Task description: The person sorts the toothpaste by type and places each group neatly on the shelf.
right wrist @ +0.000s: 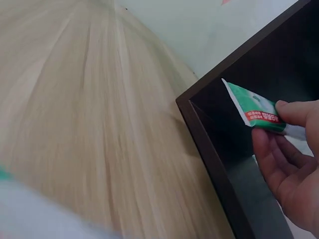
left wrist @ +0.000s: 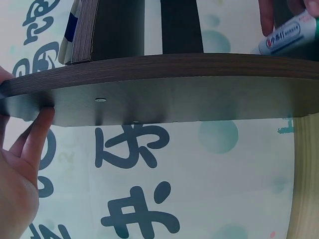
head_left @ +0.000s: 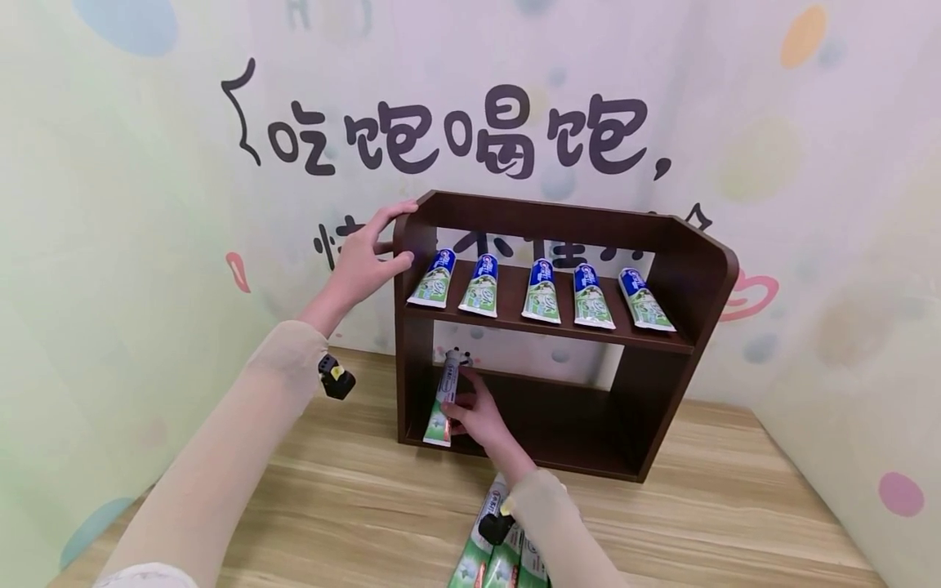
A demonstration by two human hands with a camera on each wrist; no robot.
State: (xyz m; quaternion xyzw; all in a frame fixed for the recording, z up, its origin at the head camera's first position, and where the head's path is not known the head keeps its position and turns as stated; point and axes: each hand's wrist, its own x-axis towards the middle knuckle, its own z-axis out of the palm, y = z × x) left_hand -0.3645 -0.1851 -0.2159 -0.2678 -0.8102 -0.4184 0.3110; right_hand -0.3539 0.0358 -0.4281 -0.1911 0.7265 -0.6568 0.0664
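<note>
My left hand (head_left: 360, 265) grips the upper left side panel of a dark brown two-tier shelf (head_left: 544, 216); in the left wrist view its fingers lie on both faces of the panel (left wrist: 199, 94). Inside the lower tier, near the left wall, my right hand (head_left: 481, 416) pinches a green, white and silver toothpaste tube (head_left: 439, 420). That tube tilts, its cap end up and its flat crimped end towards the front edge. The right wrist view shows thumb and fingers on either face of the tube (right wrist: 254, 108).
Several blue-and-green toothpaste tubes (head_left: 542, 292) lie in a row on the upper tier. More green-and-white tubes (head_left: 470, 563) lie on the wooden table (head_left: 331, 490) in front, partly behind my right forearm. A printed wall (head_left: 184, 245) stands close behind the shelf.
</note>
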